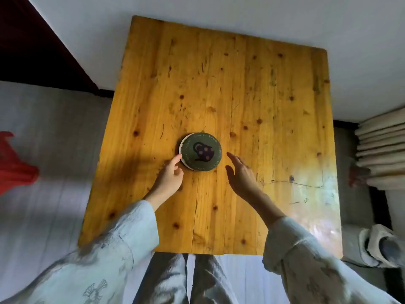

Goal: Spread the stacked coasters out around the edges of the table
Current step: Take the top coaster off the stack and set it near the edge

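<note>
Though perhaps touching, fingers (178,158) beside coasters (200,151)

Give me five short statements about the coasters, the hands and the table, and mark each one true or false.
1. The coasters sit in one stack near the middle of the table. True.
2. The left hand touches the stack's edge. True.
3. The right hand grips a coaster. False: it is open beside the stack, holding nothing.
4. Coasters already lie along the table's edges. False: none do.
5. The top coaster is green with a teapot picture. True.
</note>
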Demonstrator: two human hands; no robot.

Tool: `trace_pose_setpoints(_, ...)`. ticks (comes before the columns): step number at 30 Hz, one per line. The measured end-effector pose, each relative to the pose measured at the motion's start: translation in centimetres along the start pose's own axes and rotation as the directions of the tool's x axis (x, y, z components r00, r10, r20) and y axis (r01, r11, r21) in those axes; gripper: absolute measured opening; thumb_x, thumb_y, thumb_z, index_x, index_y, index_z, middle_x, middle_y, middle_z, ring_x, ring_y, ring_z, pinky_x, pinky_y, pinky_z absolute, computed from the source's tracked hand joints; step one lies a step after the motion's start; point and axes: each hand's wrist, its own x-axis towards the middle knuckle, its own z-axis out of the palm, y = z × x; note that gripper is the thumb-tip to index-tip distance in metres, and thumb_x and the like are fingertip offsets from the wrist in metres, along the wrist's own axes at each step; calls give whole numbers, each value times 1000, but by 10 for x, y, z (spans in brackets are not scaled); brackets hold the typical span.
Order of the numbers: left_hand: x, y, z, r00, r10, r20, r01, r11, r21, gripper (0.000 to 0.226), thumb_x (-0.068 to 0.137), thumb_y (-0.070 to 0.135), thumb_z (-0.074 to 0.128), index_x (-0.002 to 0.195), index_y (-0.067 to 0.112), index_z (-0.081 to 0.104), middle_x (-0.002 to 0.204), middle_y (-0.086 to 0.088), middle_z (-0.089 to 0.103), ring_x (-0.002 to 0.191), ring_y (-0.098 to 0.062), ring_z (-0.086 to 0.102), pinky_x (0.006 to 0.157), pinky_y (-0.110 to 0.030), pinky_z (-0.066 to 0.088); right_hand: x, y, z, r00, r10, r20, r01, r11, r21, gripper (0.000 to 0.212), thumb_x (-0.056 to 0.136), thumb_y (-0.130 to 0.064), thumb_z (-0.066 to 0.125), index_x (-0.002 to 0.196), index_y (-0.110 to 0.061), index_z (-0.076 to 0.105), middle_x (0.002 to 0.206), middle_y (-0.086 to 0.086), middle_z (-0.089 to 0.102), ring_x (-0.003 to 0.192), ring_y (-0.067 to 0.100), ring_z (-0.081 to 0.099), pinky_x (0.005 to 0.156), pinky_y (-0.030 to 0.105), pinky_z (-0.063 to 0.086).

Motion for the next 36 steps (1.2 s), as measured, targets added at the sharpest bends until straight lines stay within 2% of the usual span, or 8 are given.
trace_pose_setpoints(6,25,9,12,997,-78,-11,77,996,-50,49,94,11,35,139,26,25,147,-8,33,132,-22,35,97,-31,35,50,4,5,987,92,135,-97,995,30,50,95,-9,34,144,-11,22,152,15,29,139,33,28,112,43,29)
trace_pose_setpoints(11,33,6,23,991,-133,12,134,984,-120,53,94,12,35,141,29,18,149,-2,29,134,-18,31,103,-35,32,62,0,11,976,122,183,-159,965,206,44,96,-15,34,141,-15,31,143,16,42,131,32,41,107,47,40)
trace_pose_setpoints(16,42,9,23,966,-243,-83,201,917,-344,48,91,7,37,136,22,33,142,-4,42,125,-19,42,106,-38,36,69,-1,8,958,228,173,-270,922,278,45,97,-15,34,141,-11,30,141,18,34,127,33,42,106,42,41)
trace_pose_setpoints(21,43,13,26,940,-325,-108,236,845,-480,42,91,3,39,130,15,44,136,-12,45,112,-18,47,92,-33,45,66,0,3,940,289,183,-336,879,338,40,96,-17,37,135,-9,42,133,19,46,113,35,54,94,40,50)
trace_pose_setpoints(25,34,8,30,945,-312,-92,239,858,-455,39,91,4,40,127,17,48,135,-13,43,116,-21,46,88,-33,47,46,6,2,911,354,212,-413,792,450,34,94,-13,40,126,-5,49,120,22,60,105,36,61,91,49,52)
trace_pose_setpoints(29,18,-3,40,953,-302,-28,273,895,-352,37,92,7,38,127,17,47,135,-12,46,110,-18,47,86,-32,46,14,18,6,885,403,236,-466,737,489,31,93,-13,41,121,-5,52,116,21,63,100,35,63,89,51,54)
trace_pose_setpoints(33,-3,-19,57,938,-342,48,344,913,-219,37,93,8,37,128,16,44,133,-11,48,107,-18,48,87,-31,47,-21,36,19,844,466,266,-535,698,477,31,92,-13,41,120,-4,53,115,24,63,103,37,61,91,54,51)
trace_pose_setpoints(36,-20,-33,70,924,-371,91,381,913,-144,38,93,9,35,130,16,42,136,-11,46,114,-21,48,87,-31,46,-45,48,28,833,489,258,-552,711,435,30,90,-9,40,107,8,58,108,32,63,104,47,58,89,61,48)
